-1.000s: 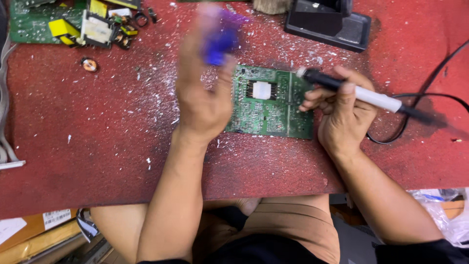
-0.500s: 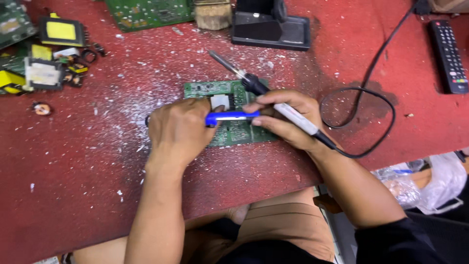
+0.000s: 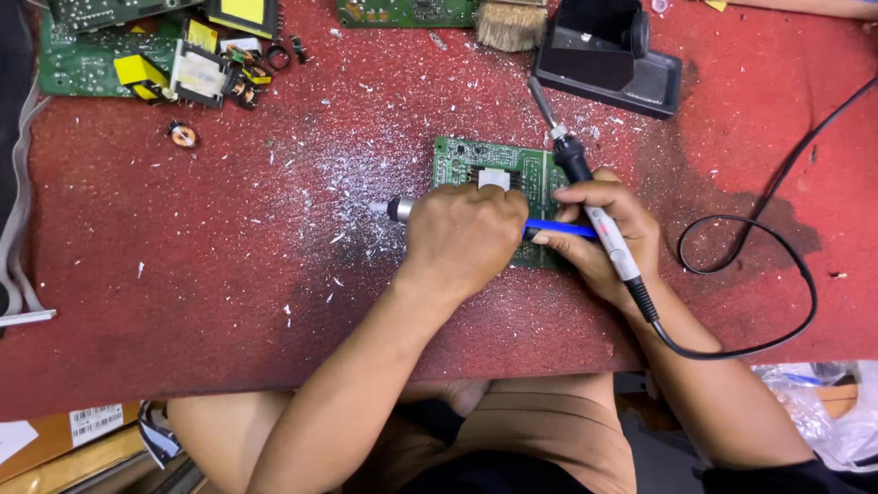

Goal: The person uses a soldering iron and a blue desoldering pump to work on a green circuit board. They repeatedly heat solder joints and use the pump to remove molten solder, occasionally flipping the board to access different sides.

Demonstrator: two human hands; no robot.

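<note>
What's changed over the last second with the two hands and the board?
The left hand has come down from mid-air and now lays the blue tool flat across the green circuit board. The right hand has closed in beside it, keeping its grip on the soldering iron. The board stays on the red table.

I see a counter (image 3: 183, 274) with a worn red surface, dusted with white flecks that lie thickest just left of centre. A small green circuit board (image 3: 476, 163) lies flat near the middle. At the far left corner lies a larger green board (image 3: 82, 64) carrying yellow-taped transformers, with a loose copper coil (image 3: 184, 135) just in front of it. A brush (image 3: 512, 26) and a black soldering stand (image 3: 608, 59) sit at the far edge. A black cable (image 3: 777, 247) loops across the right side.
</note>
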